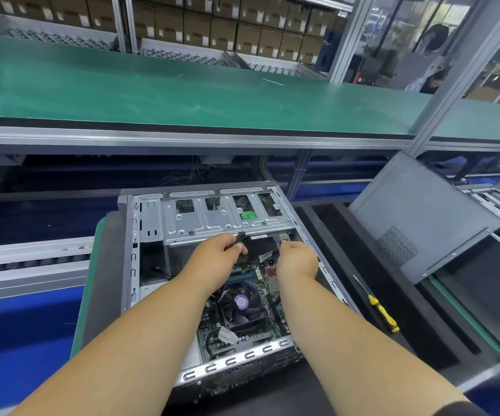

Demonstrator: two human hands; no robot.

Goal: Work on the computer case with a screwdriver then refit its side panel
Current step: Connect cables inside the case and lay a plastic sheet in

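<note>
The open computer case (149, 223) lies on its side in front of me, with the motherboard and a black CPU fan (244, 307) showing. Both hands reach inside, just below the silver drive cage (212, 219). My left hand (217, 250) pinches a black cable connector (239, 237). My right hand (296, 259) has its fingers curled around a grey part at the cage's lower edge; what it holds is mostly hidden. A yellow-handled screwdriver (382, 313) lies on the black foam to the right of the case. The grey side panel (417, 211) leans tilted at the right.
A green conveyor belt (182, 91) runs across behind the case, with aluminium frame posts and shelves of cardboard boxes (212, 25) beyond. Another computer case (495, 202) sits at the far right. A person is at the back right.
</note>
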